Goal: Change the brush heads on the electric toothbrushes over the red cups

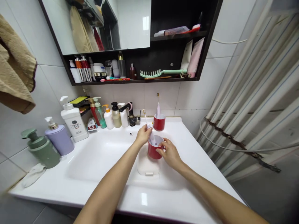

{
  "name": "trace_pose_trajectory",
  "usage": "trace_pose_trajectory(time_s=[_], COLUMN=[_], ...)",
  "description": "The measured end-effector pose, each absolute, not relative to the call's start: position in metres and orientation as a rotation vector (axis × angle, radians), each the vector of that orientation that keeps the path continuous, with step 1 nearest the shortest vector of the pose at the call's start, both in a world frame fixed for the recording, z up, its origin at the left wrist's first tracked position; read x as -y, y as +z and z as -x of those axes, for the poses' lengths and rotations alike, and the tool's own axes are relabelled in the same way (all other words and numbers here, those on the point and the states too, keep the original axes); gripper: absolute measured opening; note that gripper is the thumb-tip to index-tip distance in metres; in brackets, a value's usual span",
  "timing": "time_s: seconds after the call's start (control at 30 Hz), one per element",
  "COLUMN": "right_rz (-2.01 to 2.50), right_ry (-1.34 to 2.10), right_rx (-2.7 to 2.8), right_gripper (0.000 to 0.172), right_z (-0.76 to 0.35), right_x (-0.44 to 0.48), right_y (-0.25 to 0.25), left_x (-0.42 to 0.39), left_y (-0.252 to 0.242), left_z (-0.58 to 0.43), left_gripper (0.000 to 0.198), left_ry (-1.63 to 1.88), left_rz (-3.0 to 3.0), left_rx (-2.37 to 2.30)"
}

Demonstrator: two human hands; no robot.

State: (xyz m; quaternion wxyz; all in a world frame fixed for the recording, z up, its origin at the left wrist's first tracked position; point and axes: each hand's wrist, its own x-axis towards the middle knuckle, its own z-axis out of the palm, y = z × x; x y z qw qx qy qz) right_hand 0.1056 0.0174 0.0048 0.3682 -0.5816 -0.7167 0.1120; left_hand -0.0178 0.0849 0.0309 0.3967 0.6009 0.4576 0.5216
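Observation:
My left hand (pixel 143 135) grips a white toothbrush (pixel 151 137) near its middle, with the bristle end pointing up and the lower end inside a red cup (pixel 154 151). My right hand (pixel 169 153) holds that cup by its side, just above a white plastic soap box (pixel 147 165). The cup's white interior shows, and its bottom is hidden. Behind the hands, a second red cup (pixel 159 122) stands on the basin's back ledge, holding a white electric toothbrush (pixel 158 109).
A white sink basin (pixel 100 155) lies below the hands, with a black faucet (pixel 129 113) behind it. Several pump bottles (pixel 59 140) line the left ledge. A dark shelf (pixel 133 81) with toiletries and a comb runs overhead. A striped curtain (pixel 247 93) hangs right.

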Motion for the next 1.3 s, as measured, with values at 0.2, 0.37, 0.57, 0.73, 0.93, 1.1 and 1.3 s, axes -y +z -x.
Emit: trace_pose_trajectory(time_s=[0.2,0.37,0.57,0.73,0.93,1.1,1.3], right_rz=[1.482,1.491,1.540,1.585,1.256,1.032,0.936], right_ry=[0.369,0.413,0.486,0.468,0.711,1.220,1.425], right_rx=[1.878,1.884,1.876,1.877,1.620,1.306,1.000], right_gripper=[0.004,0.005,0.008,0.020,0.024,0.028,0.021], right_z=[-0.089,-0.085,-0.084,-0.091,-0.090,-0.083,-0.095], right_x=[-0.015,-0.016,-0.016,-0.017,-0.018,-0.021,-0.016], right_y=[-0.011,-0.014,-0.015,-0.013,0.023,0.040,0.037], left_x=[-0.080,-0.076,-0.067,-0.053,-0.033,-0.020,-0.010], left_y=[0.008,0.013,0.035,0.050,0.047,0.033,0.016], left_z=[0.031,0.044,0.066,0.070,0.046,0.023,0.004], left_gripper=[0.017,0.022,0.029,0.031,0.027,0.026,0.038], left_ry=[1.391,1.498,1.654,1.625,1.249,0.964,0.824], left_rz=[-1.387,-1.282,-0.993,-0.919,-0.994,-1.086,-0.848], left_rx=[-1.095,-1.028,-0.912,-0.883,-0.796,-0.727,-0.665])
